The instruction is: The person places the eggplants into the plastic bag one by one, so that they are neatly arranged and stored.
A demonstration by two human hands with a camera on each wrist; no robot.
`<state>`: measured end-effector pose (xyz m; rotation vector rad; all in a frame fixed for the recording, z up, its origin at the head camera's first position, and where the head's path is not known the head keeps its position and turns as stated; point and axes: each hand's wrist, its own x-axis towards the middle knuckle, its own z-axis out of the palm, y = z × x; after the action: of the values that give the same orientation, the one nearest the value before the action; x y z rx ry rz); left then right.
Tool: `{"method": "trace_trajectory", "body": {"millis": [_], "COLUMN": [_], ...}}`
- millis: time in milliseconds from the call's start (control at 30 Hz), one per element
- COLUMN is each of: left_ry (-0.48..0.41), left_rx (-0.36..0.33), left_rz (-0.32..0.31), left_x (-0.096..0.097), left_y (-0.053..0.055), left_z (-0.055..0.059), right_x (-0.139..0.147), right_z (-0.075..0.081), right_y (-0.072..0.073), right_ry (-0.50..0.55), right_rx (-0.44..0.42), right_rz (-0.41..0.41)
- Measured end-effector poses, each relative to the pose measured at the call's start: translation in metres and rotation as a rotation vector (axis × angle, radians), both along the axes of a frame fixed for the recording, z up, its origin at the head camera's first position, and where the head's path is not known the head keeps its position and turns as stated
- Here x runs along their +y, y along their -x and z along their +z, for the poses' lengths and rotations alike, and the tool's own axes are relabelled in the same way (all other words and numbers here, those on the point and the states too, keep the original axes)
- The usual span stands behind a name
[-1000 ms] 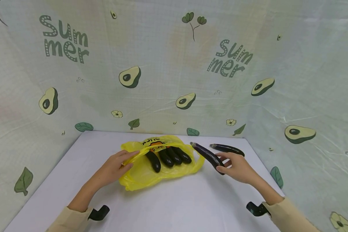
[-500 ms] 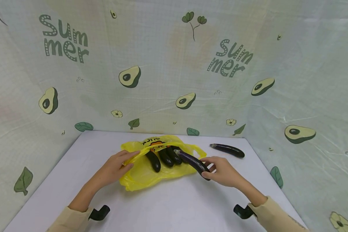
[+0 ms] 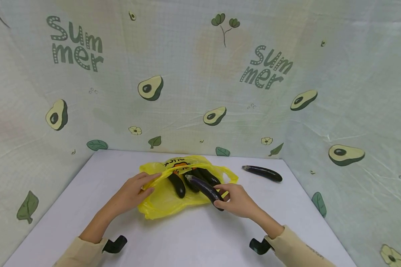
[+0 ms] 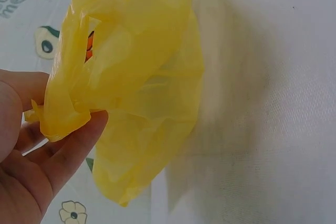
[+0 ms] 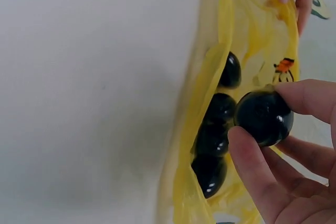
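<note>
Leftward since the previous frame, my right hand [image 3: 235,200] has carried an eggplant [image 3: 204,188], pinched near its blunt end, to the mouth of the yellow bag [image 3: 165,210]. My left hand [image 3: 133,191] pinches the rim. I judge this a loading step, calling for a push inward; bagged eggplants [image 3: 177,185] may crowd that path. One loose eggplant [image 3: 263,173] lies rightward on the table [image 3: 173,241].

With my left hand [image 4: 47,167] I pinch the edge of a yellow bag [image 4: 149,72]; behind it I see a white surface [image 4: 294,129], partly shadowed, and pale printed cloth [image 4: 23,40].
</note>
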<state>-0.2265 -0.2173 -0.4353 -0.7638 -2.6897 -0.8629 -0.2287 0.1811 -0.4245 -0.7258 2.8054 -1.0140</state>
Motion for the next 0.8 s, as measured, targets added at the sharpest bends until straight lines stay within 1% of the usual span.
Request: {"method": "trace_trajectory", "body": {"millis": [200,400,800], "left_ry": [-0.005,-0.013,-0.025], "left_rx": [-0.001,-0.024,-0.05], "left_rz": [0.006,0.013,0.063], "left_x": [0.0,0.0,0.002], "left_y": [0.001,0.001,0.001], "left_z": [0.0,0.0,-0.001], "right_x": [-0.021,-0.041,-0.071], "right_z": [-0.005,-0.009,-0.018], "right_y": [0.003,0.005,0.011], "right_ry": [0.027,0.04,0.082], "right_rx": [-0.005,0.001,-0.006], "right_rz": [0.017,0.039,0.045]}}
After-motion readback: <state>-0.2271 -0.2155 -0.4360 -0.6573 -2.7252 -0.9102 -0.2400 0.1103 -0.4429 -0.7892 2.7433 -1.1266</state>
